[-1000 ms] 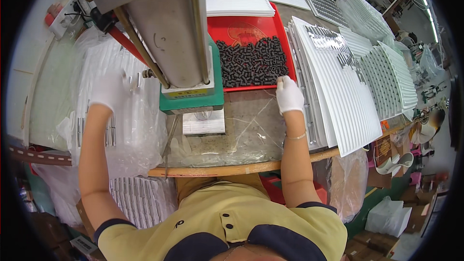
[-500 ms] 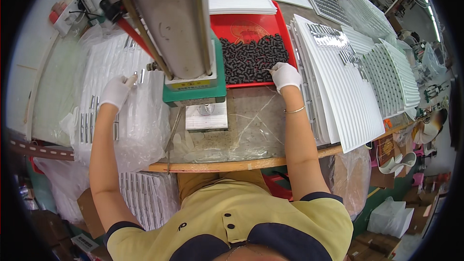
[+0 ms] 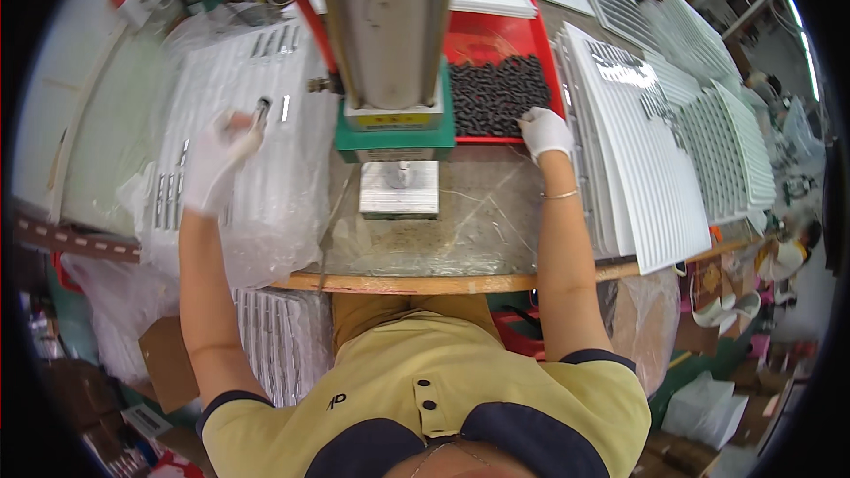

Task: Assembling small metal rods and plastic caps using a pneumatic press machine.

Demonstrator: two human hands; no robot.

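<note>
My left hand (image 3: 220, 159), in a white glove, is closed on a short shiny metal tube (image 3: 262, 108) held up at the fingertips. Below it lies a white ribbed tray (image 3: 199, 80) under clear plastic film, with several more metal tubes in its grooves. My right hand (image 3: 547, 134), also gloved, is closed at the near right corner of a red tray (image 3: 551, 57). Small black ribbed cylinders (image 3: 500, 93) are heaped in that tray, beside my fingers. Whatever this hand pinches is hidden.
Between my hands stands a green press (image 3: 398, 137) with a tall metal cylinder. Its metal block (image 3: 400, 190) sits on the table just below. White ribbed sheets (image 3: 637, 168) are stacked at the right. The table's wooden edge (image 3: 416, 283) runs in front of me.
My left hand has lifted a metal tube off the white tray and tilted it up. The right hand stays at the red tray's corner, its fingers drawn in. The whole view has shifted slightly.
</note>
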